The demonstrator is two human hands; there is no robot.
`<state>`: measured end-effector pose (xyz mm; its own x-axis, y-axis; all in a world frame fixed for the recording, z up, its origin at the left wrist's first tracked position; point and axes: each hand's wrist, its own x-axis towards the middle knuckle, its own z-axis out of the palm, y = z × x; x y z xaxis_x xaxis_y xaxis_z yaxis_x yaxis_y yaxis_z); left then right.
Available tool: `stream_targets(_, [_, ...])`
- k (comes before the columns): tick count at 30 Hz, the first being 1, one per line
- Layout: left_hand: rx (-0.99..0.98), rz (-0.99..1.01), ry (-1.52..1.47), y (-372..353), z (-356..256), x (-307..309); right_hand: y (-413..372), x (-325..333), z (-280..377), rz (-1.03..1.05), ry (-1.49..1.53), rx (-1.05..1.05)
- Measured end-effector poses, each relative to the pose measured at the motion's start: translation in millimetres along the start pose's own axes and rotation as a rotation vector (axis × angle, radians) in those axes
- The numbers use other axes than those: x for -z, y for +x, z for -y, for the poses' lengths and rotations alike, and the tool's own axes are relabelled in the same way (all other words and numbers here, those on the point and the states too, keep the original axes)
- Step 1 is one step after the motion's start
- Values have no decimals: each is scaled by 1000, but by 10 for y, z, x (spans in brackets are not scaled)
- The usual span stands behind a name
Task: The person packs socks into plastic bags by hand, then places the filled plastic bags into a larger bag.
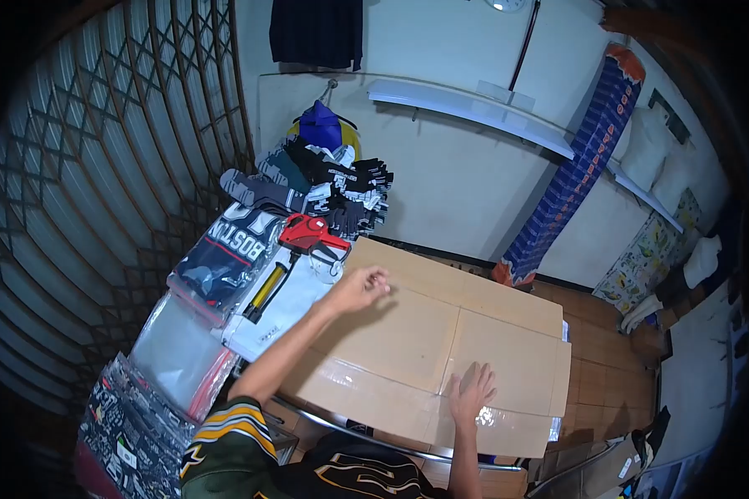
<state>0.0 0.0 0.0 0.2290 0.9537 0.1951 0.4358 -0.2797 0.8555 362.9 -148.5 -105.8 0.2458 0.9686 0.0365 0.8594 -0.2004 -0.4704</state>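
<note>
You face a long white wall shelf (474, 111) on a pale wall (441, 179), a brown metal lattice gate (146, 87) left of it, glossy brown floor (599, 337) below it.

Your shirt (333, 445) is black at the front, where yellow and white lines outline a dark figure (366, 478). The left sleeve (225, 459) is short and dark green, banded with yellow, white and dark stripes (240, 426). Your left hand (363, 289) and right hand (473, 394) are bare.

Cool light, fisheye bend, black corners, shiny glare and soft shadows on cardboard (429, 345), dim gate (112, 191)
</note>
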Motion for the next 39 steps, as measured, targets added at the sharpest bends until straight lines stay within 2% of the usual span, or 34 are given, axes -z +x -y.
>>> stream_targets(2, [-39, -45, 27, 162, 201, 15, -257, 115, -58, -47, -114, 6])
stream_targets(3, [-69, -57, 128, 831, 463, 333, 196, -104, 218, -63, -80, 3])
stream_targets(7, [-15, -88, 314, 1527, 942, 579, 151, -44, 219, -92, -126, -17])
stream_targets(9, [90, -104, 573, 1836, 1118, 720, 148, -48, 228, -103, -134, -26])
stream_targets(11, [141, -122, 702, 2096, 1261, 838, 141, -35, 250, -104, -147, -31])
stream_targets(14, [138, -138, 889, 2419, 1506, 933, 156, 25, 327, -69, -144, -60])
stream_targets(18, [145, -194, 696, 2731, 1701, 1040, 158, 46, 362, -69, -129, -80])
stream_targets(19, [108, -210, 709, 2804, 1738, 1074, 162, 40, 358, -70, -138, -78])
stream_targets(28, [196, -76, 893, 3120, 1902, 1162, 171, 45, 372, -59, -150, -105])
stream_targets(31, [211, -85, 912, 3162, 2076, 1163, 170, 72, 412, -52, -143, -120])
stream_targets(32, [164, -131, 915, 3162, 2143, 1154, 178, 71, 420, -50, -141, -125])
stream_targets(35, [187, -219, 829, 3193, 2208, 1167, 174, 52, 404, -50, -149, -125])
stream_targets(36, [130, -333, 786, 3185, 2215, 1138, 178, 49, 400, -52, -148, -128])
stream_targets(37, [128, -330, 787, 3199, 2216, 1149, 178, 47, 398, -53, -143, -123])
stream_targets(39, [58, -483, 621, 3226, 2200, 1203, 174, 47, 391, -51, -135, -118])
